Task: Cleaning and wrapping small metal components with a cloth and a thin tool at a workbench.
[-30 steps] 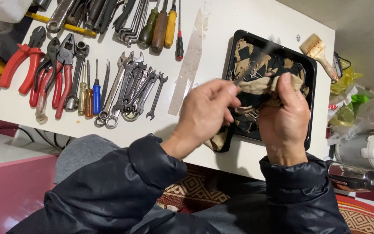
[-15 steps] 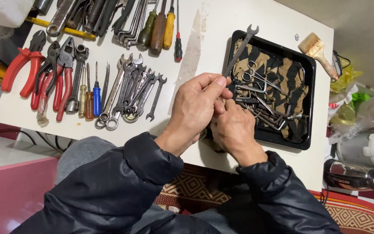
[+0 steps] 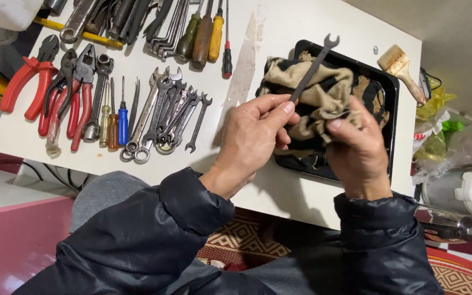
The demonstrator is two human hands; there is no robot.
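Observation:
My left hand (image 3: 252,136) pinches the lower end of a slim dark open-end wrench (image 3: 313,66), which slants up and to the right over a black tray (image 3: 393,104). My right hand (image 3: 359,150) grips a stained tan rag (image 3: 312,95) bunched over the tray, just right of the wrench. The rag hides most of what lies in the tray. Both hands hover at the table's near edge, close together.
On the white table (image 3: 247,65), a row of wrenches (image 3: 165,112) lies left of my hands, with red-handled pliers (image 3: 55,93) and small screwdrivers (image 3: 117,117) farther left. More screwdrivers (image 3: 206,33) lie at the top. A paintbrush (image 3: 402,68) rests at the right corner.
The rag has come back over the tray, now in my right hand. My left hand has lifted one wrench clear of the tray, and my hands have drawn apart.

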